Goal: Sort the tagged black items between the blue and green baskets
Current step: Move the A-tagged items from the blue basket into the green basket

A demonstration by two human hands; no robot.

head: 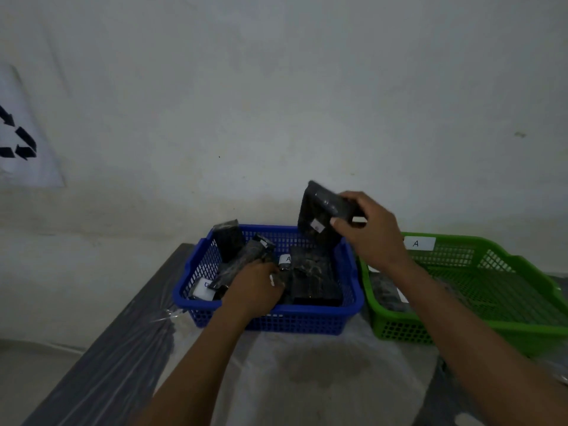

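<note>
Black tagged items fill your blue basket (267,318), and one is up in your right hand (372,232).

Your right hand's fingers are clamped on a black wrapped packet (319,213), thumb low near its small white tag, the packet lifted above the blue basket's far right corner and tilted. Your left hand (255,287) is down inside the blue basket with its fingers curled among the black items (310,278); you cannot tell from this angle whether they grip one. Several black pieces lie or lean in there, one by your left hand showing a white tag marked A. Just beside it on the right, the green basket (491,272) carries a white label marked A on its far rim and holds a dark item (388,293) at its left end.
</note>
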